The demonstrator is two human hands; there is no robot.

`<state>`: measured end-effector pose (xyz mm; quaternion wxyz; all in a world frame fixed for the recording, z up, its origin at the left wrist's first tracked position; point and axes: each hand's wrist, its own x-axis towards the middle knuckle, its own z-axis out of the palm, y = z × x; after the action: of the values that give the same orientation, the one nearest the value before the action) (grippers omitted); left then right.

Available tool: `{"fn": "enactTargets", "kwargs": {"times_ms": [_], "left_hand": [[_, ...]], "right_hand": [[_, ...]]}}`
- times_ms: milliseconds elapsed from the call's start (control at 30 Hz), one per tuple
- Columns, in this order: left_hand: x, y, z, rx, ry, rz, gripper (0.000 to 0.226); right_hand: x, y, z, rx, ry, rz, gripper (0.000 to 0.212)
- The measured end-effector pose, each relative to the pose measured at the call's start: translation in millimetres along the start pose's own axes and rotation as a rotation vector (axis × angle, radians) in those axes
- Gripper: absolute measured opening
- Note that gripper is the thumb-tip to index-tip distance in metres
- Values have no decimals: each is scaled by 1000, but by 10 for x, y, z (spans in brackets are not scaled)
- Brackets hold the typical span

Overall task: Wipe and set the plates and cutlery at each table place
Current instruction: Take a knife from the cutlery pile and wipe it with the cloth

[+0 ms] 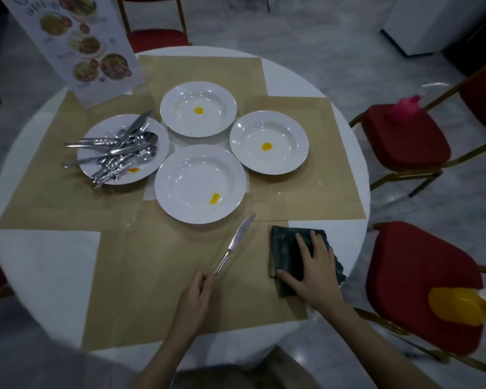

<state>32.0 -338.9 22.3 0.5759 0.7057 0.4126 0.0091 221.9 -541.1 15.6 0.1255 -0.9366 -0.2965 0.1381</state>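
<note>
Several white plates cluster at the table's middle, each with an orange smear: a far plate (198, 92), a right plate (288, 161), a near plate (180, 203), and a left plate (96, 172) piled with several pieces of cutlery (118, 150). My left hand (197, 299) grips the handle of a table knife (235, 242), its blade pointing up toward the near plate. My right hand (314, 270) lies flat, fingers spread, on a dark folded cloth (285, 248) on the brown placemat (141, 290) in front of me.
The round white table (40, 270) carries several brown placemats and a standing menu card (79, 40) at the back left. Red chairs (404, 136) ring it; one holds a pink spray bottle (404, 106), the nearer one a yellow bottle (460, 306).
</note>
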Motion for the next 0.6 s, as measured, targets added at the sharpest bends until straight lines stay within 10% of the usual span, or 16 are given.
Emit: {"fn": "enactTargets", "kwargs": {"times_ms": [133, 367, 600], "left_hand": [[-33, 18, 79, 51, 88, 26, 28], [-111, 138, 180, 29, 121, 59, 25], [-150, 423, 411, 21, 125, 68, 25]], "right_hand": [[26, 35, 79, -97, -102, -34, 113], [186, 3, 92, -73, 103, -78, 46], [248, -603, -319, 1134, -47, 316, 22]]}}
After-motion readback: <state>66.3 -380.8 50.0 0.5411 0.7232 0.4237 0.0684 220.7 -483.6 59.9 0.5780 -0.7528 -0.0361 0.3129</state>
